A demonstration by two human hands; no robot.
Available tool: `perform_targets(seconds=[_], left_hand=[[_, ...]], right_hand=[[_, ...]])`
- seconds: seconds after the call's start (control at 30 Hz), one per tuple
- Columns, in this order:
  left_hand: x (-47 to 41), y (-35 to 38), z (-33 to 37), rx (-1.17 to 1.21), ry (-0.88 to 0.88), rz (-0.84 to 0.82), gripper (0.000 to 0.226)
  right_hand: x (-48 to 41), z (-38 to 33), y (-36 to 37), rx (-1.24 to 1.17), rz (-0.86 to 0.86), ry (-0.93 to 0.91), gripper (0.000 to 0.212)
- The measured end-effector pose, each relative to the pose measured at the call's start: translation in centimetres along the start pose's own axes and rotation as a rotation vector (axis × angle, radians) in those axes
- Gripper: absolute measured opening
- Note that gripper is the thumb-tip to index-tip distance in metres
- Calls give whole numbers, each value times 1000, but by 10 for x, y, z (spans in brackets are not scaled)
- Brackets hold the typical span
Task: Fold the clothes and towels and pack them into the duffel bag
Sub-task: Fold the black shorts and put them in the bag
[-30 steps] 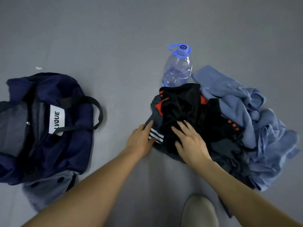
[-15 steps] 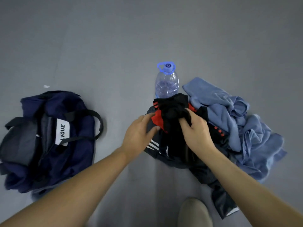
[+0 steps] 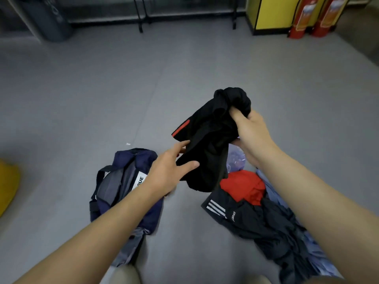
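– Up above the grey floor (image 3: 102,99), where's the black sports garment with the red stripe (image 3: 207,144)?

– Bunched and hanging from the right hand (image 3: 250,128), which is fisted round its top. The left hand (image 3: 170,173), fingers nearly straight, loosely pinches a lower edge, thumb in front.

– How will it handle?

– Light, limp, probably slippery. I'd find 2 corners of 1 hem, shake it flat and fold it. The open navy fabric duffel bag (image 3: 143,158) lies just below the left hand.
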State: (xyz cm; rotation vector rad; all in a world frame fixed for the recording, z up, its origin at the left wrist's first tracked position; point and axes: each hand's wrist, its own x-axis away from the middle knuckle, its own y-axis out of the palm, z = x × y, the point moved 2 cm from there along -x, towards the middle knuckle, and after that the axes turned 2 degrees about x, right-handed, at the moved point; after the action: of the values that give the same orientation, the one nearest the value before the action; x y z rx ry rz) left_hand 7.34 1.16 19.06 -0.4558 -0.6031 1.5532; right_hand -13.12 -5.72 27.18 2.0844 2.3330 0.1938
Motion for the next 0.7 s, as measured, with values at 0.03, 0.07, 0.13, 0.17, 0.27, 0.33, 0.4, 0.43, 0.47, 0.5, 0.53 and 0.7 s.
perform_targets(seconds=[0.03, 0.07, 0.13, 0.17, 0.27, 0.33, 0.4, 0.43, 0.47, 0.5, 0.53, 0.7], left_hand=[[7, -7, -4, 36, -37, 18, 63], [13, -10, -7, 58, -66, 35, 58], [22, -22, -7, 24, -71, 92, 38], [24, -29, -5, -5, -60, 135, 28], [27, -55, 1, 113, -41, 191, 20], [29, -70, -1, 175, -25, 176, 16], [30, -78, -5, 124, -2, 162, 9], [30, -80, -7, 103, 13, 156, 7], [30, -81, -8, 79, 25, 150, 4], [29, -82, -7, 51, 42, 143, 1], [28, -82, -5, 9, 59, 140, 6], [24, -79, 2, -21, 104, 113, 29]], right_hand=[[5, -7, 9, -45, -16, 20, 17], [8, -11, 16, -73, -22, 35, 16], [14, -13, 33, -73, -6, 61, 15], [16, -10, 39, -57, 13, 77, 15], [21, 8, 54, 19, 67, 140, 17], [21, 23, 61, 123, 62, 139, 15], [21, 35, 67, 272, 7, 82, 10], [21, 40, 70, 364, -31, 56, 21], [22, 45, 73, 451, -73, 30, 41], [23, 49, 75, 538, -124, 3, 57], [24, 51, 77, 612, -193, -32, 66], [31, 63, 99, 886, -436, -219, 75]])
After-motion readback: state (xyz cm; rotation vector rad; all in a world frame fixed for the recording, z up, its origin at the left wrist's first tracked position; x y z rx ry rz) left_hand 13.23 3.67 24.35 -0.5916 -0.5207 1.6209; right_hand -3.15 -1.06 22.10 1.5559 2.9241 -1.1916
